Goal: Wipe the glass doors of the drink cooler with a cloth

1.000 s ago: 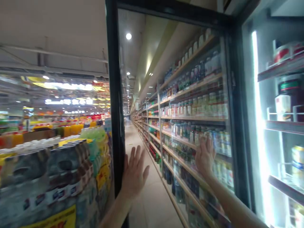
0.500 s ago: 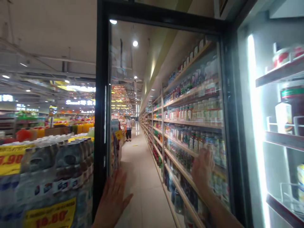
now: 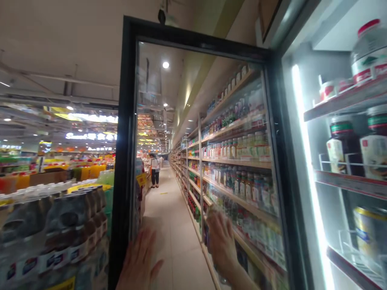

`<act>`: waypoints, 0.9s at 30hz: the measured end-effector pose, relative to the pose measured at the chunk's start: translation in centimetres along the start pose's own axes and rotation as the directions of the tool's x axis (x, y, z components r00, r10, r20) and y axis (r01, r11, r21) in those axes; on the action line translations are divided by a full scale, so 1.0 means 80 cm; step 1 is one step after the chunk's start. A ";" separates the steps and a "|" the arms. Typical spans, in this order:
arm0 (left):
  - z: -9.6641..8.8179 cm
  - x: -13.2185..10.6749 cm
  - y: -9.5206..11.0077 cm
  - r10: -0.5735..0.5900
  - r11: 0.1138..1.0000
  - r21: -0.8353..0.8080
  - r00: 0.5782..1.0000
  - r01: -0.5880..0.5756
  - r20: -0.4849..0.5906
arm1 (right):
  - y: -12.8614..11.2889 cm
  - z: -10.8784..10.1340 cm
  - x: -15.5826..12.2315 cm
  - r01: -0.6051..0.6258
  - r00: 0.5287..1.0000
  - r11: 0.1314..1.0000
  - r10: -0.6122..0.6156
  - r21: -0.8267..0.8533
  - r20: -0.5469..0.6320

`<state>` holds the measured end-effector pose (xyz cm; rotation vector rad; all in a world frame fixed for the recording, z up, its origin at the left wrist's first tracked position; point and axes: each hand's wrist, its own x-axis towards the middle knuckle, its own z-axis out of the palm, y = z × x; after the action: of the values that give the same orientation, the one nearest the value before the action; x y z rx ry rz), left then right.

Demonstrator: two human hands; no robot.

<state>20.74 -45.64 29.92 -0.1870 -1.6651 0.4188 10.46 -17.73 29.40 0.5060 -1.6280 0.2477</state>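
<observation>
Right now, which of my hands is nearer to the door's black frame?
Your left hand, flat on the glass door just beside its outer black frame; the right hand rests nearer the door's middle.

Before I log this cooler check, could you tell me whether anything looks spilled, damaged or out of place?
Nothing stands out. The glass door is open and uncracked, left hand and right hand flat on it; bottles on the cooler shelves stand upright, with no spill visible.

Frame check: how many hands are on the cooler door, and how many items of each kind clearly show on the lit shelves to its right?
Hands on the glass door: 2, left hand and right hand
Dark green-capped bottles: 2
Red-and-white containers: 2
Yellow-and-blue can: 1
Total: 7
</observation>
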 end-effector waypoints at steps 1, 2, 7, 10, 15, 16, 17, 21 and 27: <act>0.000 0.000 -0.002 0.012 1.000 -0.001 1.000 -0.012 -0.008 | -0.013 0.001 0.001 0.145 0.988 0.989 -0.146 0.037 0.043; 0.000 0.001 -0.004 0.026 1.000 0.001 1.000 -0.026 -0.008 | -0.016 0.000 0.003 0.219 0.973 0.974 -0.222 0.052 0.061; 0.002 -0.003 -0.014 0.116 0.993 0.020 0.993 -0.117 0.017 | 0.038 -0.004 0.028 -0.340 0.929 0.934 0.316 -0.112 -0.190; 0.008 -0.006 -0.014 0.097 0.995 0.025 0.995 -0.097 0.013 | 0.022 0.003 0.021 -0.240 0.964 0.965 0.225 -0.104 -0.140; 0.016 -0.015 -0.012 0.084 0.994 0.064 0.995 -0.087 0.047 | -0.013 0.008 0.031 0.204 0.979 0.979 -0.204 -0.016 0.004; 0.017 -0.017 -0.013 0.083 0.992 0.085 0.994 -0.088 0.064 | -0.007 0.007 0.051 0.088 0.995 0.996 -0.089 -0.034 -0.045; 0.017 -0.018 -0.013 0.086 0.990 0.105 0.993 -0.094 0.081 | -0.001 0.007 0.075 -0.047 0.993 0.998 0.042 -0.044 -0.108; 0.016 -0.021 -0.014 0.082 0.984 0.150 0.989 -0.100 0.120 | -0.019 0.015 0.153 -0.126 0.978 0.992 0.127 0.014 -0.164; 0.015 -0.022 0.001 0.028 0.990 0.136 0.994 -0.043 0.106 | -0.094 0.017 0.180 0.650 0.743 0.731 -0.668 0.206 0.026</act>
<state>19.84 -46.38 28.17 -0.0935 -1.7298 0.5774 12.00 -27.50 42.37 1.2275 -1.4187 -0.1735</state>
